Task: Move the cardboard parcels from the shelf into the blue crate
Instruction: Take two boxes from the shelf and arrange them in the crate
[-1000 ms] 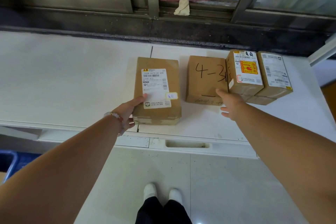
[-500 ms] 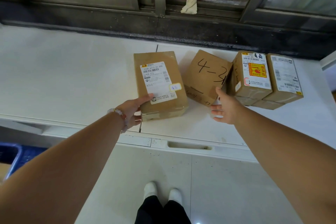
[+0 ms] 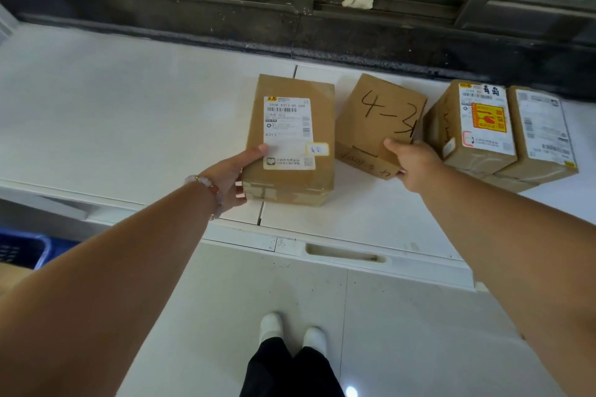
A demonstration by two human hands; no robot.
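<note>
Fingers of the left hand (image 3: 230, 176) clamp the near left corner of the labelled parcel (image 3: 290, 138), thumb on top across its white label, the other fingers mostly hidden down the side. Right hand (image 3: 411, 161) pinches the near edge of the tilted parcel marked 4-3 (image 3: 377, 119), its fingers tucked out of sight beneath. Both plain brown cardboard boxes sit on the smooth white shelf (image 3: 129, 126). Only a corner of the blue crate (image 3: 22, 248) shows at the left edge.

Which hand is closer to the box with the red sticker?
Right. The right hand grips the 4-3 box right beside the red-sticker box; the left hand is farther away, past both boxes.
</note>
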